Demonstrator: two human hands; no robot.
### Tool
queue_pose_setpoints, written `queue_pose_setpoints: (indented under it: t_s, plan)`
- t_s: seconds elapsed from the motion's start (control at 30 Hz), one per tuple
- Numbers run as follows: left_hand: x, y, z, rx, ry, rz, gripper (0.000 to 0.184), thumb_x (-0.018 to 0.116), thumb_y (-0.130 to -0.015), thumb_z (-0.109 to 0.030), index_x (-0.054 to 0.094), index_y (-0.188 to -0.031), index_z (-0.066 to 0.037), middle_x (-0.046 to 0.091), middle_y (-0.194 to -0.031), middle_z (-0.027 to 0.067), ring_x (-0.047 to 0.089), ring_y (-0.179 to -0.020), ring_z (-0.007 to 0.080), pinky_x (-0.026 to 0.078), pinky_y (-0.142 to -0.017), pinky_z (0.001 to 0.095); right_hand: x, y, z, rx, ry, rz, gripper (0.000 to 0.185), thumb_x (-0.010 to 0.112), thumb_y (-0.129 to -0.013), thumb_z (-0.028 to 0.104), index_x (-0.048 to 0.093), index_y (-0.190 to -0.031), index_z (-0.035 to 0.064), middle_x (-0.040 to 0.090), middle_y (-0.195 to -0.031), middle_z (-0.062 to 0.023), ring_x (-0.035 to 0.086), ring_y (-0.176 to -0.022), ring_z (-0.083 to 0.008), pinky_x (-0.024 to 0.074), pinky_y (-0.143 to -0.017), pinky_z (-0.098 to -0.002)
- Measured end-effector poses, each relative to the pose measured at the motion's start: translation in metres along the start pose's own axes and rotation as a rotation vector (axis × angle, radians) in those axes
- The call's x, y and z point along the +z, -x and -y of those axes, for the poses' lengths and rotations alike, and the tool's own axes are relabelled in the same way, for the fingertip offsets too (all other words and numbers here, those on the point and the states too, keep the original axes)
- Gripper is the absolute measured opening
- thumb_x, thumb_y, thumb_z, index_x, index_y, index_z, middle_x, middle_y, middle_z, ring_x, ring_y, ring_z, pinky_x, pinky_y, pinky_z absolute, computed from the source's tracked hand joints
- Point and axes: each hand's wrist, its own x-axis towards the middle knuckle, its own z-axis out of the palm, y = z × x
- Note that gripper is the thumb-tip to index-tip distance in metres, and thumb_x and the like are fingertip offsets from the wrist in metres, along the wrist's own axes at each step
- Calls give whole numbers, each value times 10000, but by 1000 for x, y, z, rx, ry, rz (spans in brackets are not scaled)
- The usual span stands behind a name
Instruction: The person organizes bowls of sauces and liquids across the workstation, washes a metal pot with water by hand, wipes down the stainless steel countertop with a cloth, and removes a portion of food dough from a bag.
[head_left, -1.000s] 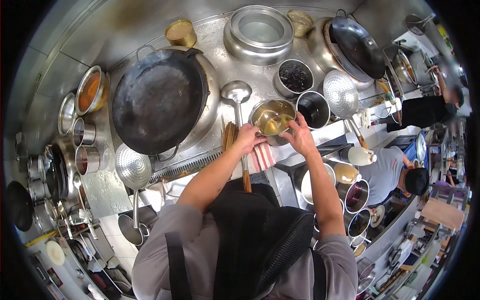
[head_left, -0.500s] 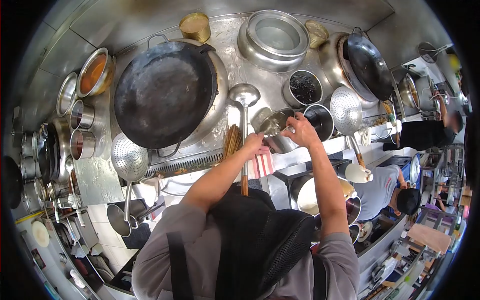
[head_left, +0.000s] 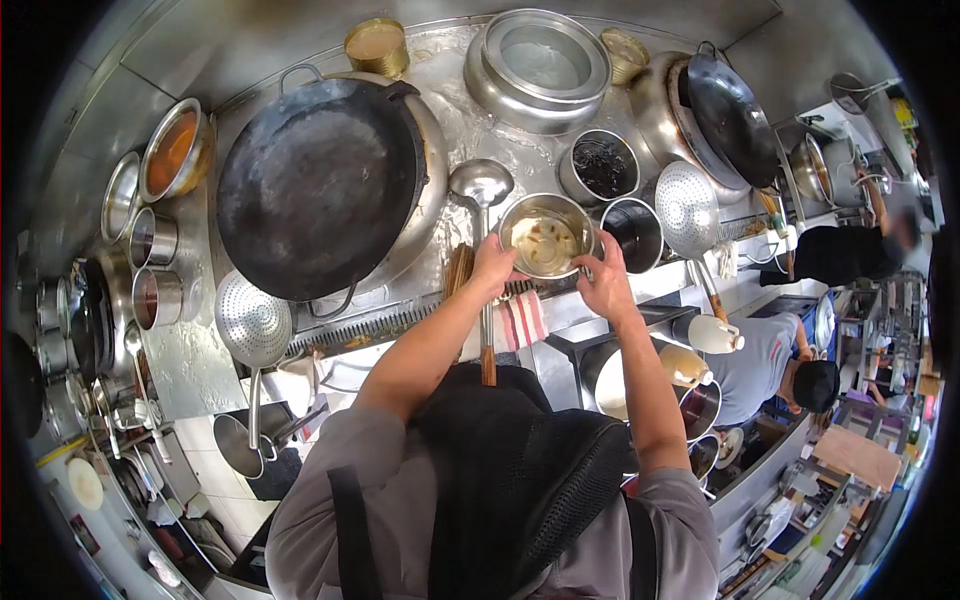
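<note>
A round steel pot [head_left: 546,236] is held between my two hands, its mouth facing up, with pale yellowish liquid and several small brown pieces inside. My left hand [head_left: 495,268] grips the pot's lower left side. On its right side, my right hand [head_left: 605,278] has its fingers against the rim and wall. Just behind and left of the pot lies a steel ladle [head_left: 482,185], its wooden handle pointing toward me. A pot with dark contents [head_left: 600,166] and a dark-looking pot [head_left: 632,234] stand to the right. A striped cloth [head_left: 518,322] lies below the held pot.
A large black wok [head_left: 320,190] fills the left of the stove. One perforated skimmer [head_left: 253,318] lies left, another [head_left: 688,208] right. A lidded-looking round vessel [head_left: 540,68] stands at the back beside cans [head_left: 377,48]. Two other people [head_left: 755,360] are at the right.
The pot was tipped about in my hands, its mouth leaning left half a second ago. Now it is more level, mouth up, with the liquid and pieces in plain view.
</note>
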Motion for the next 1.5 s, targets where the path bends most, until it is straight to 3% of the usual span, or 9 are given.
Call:
queue_pose_setpoints:
  t_s: [0.13, 0.27, 0.37, 0.47, 0.77, 0.97, 1.1, 1.2, 1.5]
  plan:
    - [-1, -9, 8, 132, -145, -38, 187, 523, -908, 36, 490, -1089, 1, 607, -978, 154, 707, -744, 287, 638, -509, 376, 37, -9, 8, -122, 99, -33, 134, 650, -758, 43, 693, -885, 28, 658, -1092, -151, 605, -1061, -362, 486, -929, -458]
    - [-4, -10, 5, 177, -402, -76, 157, 556, -864, 53, 504, -1011, 65, 573, -955, 160, 685, -722, 311, 646, -521, 401, 139, -31, -23, 186, -176, 732, 153, 600, -832, 160, 704, -850, 49, 675, -905, -199, 671, -949, -379, 525, -885, -435]
    - [-14, -20, 19, 261, -451, -19, 162, 563, -855, 39, 498, -999, 75, 523, -977, 172, 661, -771, 324, 645, -508, 395, 149, -55, 8, 158, -456, 486, 242, 615, -861, 220, 678, -1057, 92, 648, -1028, -184, 627, -1076, -369, 482, -974, -463]
    - [-5, -1, -16, 296, -625, -68, 184, 577, -829, 21, 504, -992, 66, 506, -1023, 208, 615, -842, 349, 625, -565, 411, 164, -67, 6, -46, 186, 342, 394, 629, -859, 273, 574, -1199, 83, 548, -1222, -185, 535, -1188, -368, 436, -1001, -476]
    - [-30, -59, 34, 343, -554, -127, 139, 566, -859, -54, 496, -952, 22, 540, -913, 224, 570, -916, 419, 464, -804, 457, 240, -36, -75, 223, 60, 990, 494, 539, -923, 295, 468, -1346, 50, 505, -1323, -217, 565, -1126, -411, 461, -990, -482]
    - [-23, -34, -29, 128, -519, 52, 101, 531, -890, -43, 480, -944, 25, 562, -922, 209, 661, -862, 329, 567, -515, 472, 135, -82, 36, 197, -170, 120, 317, 607, -881, 253, 572, -1130, 60, 550, -1183, -173, 574, -1037, -398, 457, -877, -517]
    - [-34, -43, -42, 751, -1075, 144, 235, 533, -829, 13, 526, -1064, 13, 529, -992, 227, 622, -919, 390, 568, -797, 479, 97, -112, 30, -97, 267, -5, 230, 641, -849, 269, 596, -1014, 115, 558, -1089, -88, 528, -1062, -290, 422, -867, -459]
    - [-22, -39, -54, 687, -1213, 155, 348, 555, -780, 11, 562, -1127, -18, 554, -1126, 213, 589, -1004, 433, 495, -872, 492, 92, -138, 6, -349, 462, 193, 146, 628, -853, 290, 687, -898, 165, 632, -999, -26, 559, -1034, -238, 443, -865, -421]
    - [-30, -35, -57, 933, -889, -137, 211, 550, -786, 36, 581, -991, -2, 593, -1082, 186, 603, -970, 432, 501, -826, 498, 172, -40, -80, 601, 31, 277, 523, 495, -989, 514, 753, -874, 73, 689, -904, -271, 661, -862, -482, 525, -830, -520]
